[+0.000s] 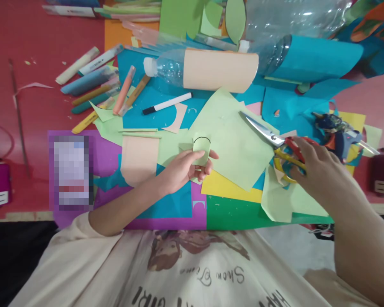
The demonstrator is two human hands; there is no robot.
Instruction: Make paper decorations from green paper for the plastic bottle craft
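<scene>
Left hand (182, 169) pinches one pale-green paper cutout (202, 150) bearing a black arc, at table centre. Right hand (316, 166) grips one pair of scissors (265, 133). Behind lie two bottles: a peach-wrapped bottle (217, 69) and a blue-wrapped bottle (310, 57). The shirt (192, 273) reads "Show".

The scissors (263, 130) lie on the paper sheet (235, 160), at 3 o'clock from the cutout (201, 150). The marker (167, 103) lies at 11 o'clock, the bottle (168, 68) at 12 behind it, and the glue gun (339, 133) right of the scissors.

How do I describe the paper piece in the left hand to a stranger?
Find the large light green sheet in the middle. At its left edge the left hand pinches a small light green paper piece. Only this scrap has a rounded top with a black arc drawn on it.
</scene>
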